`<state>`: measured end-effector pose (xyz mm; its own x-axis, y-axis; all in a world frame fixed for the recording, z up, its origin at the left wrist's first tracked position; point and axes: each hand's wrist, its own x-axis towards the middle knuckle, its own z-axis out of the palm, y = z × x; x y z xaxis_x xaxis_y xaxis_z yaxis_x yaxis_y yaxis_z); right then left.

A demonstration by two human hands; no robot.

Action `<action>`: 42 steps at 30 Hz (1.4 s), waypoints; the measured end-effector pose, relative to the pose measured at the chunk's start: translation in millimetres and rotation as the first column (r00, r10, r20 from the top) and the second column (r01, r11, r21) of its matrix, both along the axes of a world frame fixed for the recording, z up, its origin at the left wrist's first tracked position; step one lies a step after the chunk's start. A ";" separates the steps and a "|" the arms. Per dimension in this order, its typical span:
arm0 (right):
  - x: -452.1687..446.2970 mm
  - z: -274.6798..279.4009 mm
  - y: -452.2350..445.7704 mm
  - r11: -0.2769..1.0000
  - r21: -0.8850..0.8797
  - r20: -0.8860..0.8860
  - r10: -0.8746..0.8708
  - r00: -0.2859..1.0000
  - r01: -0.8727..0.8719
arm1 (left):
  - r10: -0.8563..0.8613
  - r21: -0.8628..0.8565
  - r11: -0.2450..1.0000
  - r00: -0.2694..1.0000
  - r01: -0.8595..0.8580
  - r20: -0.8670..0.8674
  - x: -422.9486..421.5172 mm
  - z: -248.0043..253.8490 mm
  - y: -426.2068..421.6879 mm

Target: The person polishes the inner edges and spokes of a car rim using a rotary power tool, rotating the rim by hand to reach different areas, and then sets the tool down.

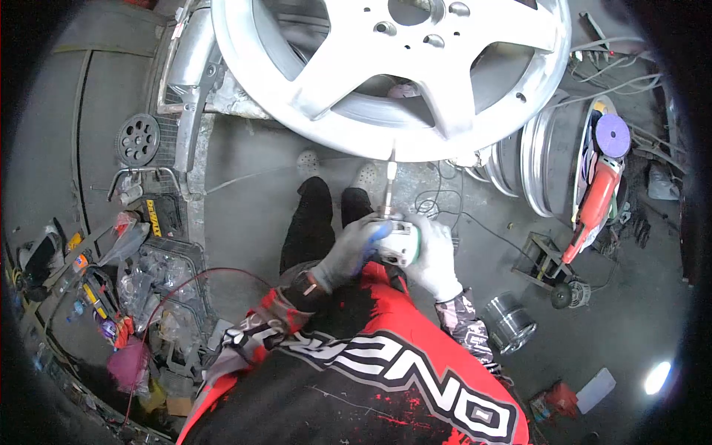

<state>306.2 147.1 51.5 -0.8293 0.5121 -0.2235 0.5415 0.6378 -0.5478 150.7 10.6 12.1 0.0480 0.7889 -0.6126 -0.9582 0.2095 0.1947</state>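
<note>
Grey floor beneath a silver wheel.
Left hand and right hand, gloved, close around the tool between them; its shaft points away from the fingers toward the wheel's near edge, contact unclear.

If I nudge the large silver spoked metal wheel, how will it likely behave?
The silver wheel should be stiff and probably heavy, given its thick metal spokes and broad rim. Its smooth, curved rim may be slippery. Being round, it might swivel or roll if pushed off-centre, but whatever supports it is hidden, so I can't judge tipping.
</note>
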 end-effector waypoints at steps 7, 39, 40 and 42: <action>17.4 9.5 12.0 0.996 0.076 0.079 -0.055 0.995 0.049 | 0.138 0.323 0.941 0.753 0.103 -0.643 40.5 -37.4 9.5; -61.0 6.7 -70.4 0.988 -0.058 0.016 -0.144 0.989 0.145 | -0.100 0.113 0.978 0.872 0.174 -0.479 -74.2 32.6 -44.0; -70.0 6.4 -74.5 0.989 -0.063 -0.004 -0.133 0.991 0.133 | -0.104 0.111 0.978 0.870 0.179 -0.483 -79.6 26.7 -50.0; -88.2 6.2 -81.4 0.991 -0.064 -0.024 -0.122 0.992 0.120 | 0.345 0.427 0.872 0.319 0.238 -0.883 -90.0 -1.6 -70.2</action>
